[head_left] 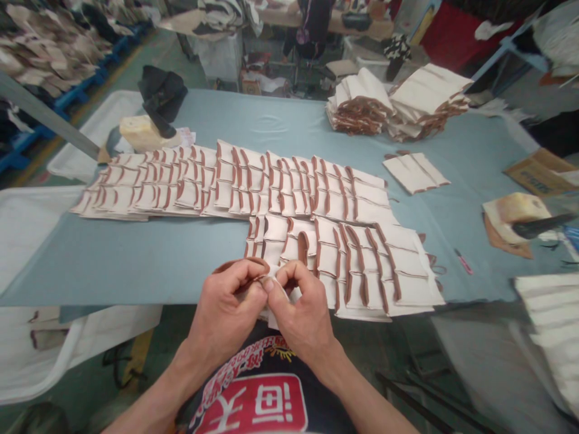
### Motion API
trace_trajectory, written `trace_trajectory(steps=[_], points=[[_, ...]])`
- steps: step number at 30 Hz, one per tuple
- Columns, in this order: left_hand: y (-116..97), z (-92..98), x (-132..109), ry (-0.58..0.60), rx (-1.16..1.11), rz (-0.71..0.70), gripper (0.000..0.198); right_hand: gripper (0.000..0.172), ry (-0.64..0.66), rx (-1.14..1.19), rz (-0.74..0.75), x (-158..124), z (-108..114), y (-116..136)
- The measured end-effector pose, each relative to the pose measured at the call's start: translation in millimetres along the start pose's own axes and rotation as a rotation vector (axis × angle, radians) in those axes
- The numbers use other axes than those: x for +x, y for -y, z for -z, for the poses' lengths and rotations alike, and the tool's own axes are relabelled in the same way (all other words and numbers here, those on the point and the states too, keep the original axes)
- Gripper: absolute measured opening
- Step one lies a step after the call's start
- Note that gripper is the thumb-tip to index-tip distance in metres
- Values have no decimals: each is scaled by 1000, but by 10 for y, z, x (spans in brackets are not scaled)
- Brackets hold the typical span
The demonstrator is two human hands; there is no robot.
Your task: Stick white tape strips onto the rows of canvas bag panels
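My left hand (228,307) and my right hand (301,307) meet at the near edge of the blue-grey table (149,259). Both pinch one small cream fabric piece with a brown trim strip (239,265), most of it hidden by my fingers. Just beyond my hands lies a row of overlapping cream pieces with brown trim (362,265). A longer row of the same pieces (235,181) stretches across the middle of the table.
Two stacks of cream pieces (398,102) stand at the far right of the table, a few loose ones (415,172) nearer. A pink-handled tool (464,262) lies at the right. White bins (27,235) flank the left side; a black cloth (160,96) sits at the far left.
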State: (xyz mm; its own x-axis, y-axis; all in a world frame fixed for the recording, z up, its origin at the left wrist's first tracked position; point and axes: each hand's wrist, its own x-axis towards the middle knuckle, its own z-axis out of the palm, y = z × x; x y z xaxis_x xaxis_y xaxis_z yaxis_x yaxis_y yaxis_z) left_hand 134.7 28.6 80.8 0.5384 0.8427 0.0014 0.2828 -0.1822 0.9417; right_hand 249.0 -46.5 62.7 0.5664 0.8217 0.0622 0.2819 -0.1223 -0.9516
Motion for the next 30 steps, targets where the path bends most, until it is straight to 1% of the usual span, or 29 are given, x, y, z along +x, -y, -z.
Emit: trace_trajectory(steps=[4,9,13,18,20,22,24,25,28,29,30], points=[[-24,17,-8,23,-98,47,16,25,66,156,-59,3,17,22],[-24,33,-14,50,-211,155,15,22,52,174,-65,-13,-2,40],[25,89,-36,65,-207,118,17,25,117,238,-81,-42,-10,47],[14,201,-27,282,-208,93,24,27,163,263,-103,-56,52,51],[9,238,-18,322,-230,116,27,26,202,271,-88,-71,93,71],[16,279,-14,344,-231,134,28,21,264,281,-55,-94,136,101],[19,328,-20,359,-224,130,23,16,335,273,-8,-111,180,123],[14,353,-26,365,-225,120,21,14,349,250,21,-111,201,126],[-33,421,-51,377,-244,90,19,3,266,138,185,-48,257,91],[-53,439,-61,380,-251,86,20,5,251,120,256,-7,273,72],[-71,455,-70,384,-256,86,20,12,267,115,328,43,287,54]])
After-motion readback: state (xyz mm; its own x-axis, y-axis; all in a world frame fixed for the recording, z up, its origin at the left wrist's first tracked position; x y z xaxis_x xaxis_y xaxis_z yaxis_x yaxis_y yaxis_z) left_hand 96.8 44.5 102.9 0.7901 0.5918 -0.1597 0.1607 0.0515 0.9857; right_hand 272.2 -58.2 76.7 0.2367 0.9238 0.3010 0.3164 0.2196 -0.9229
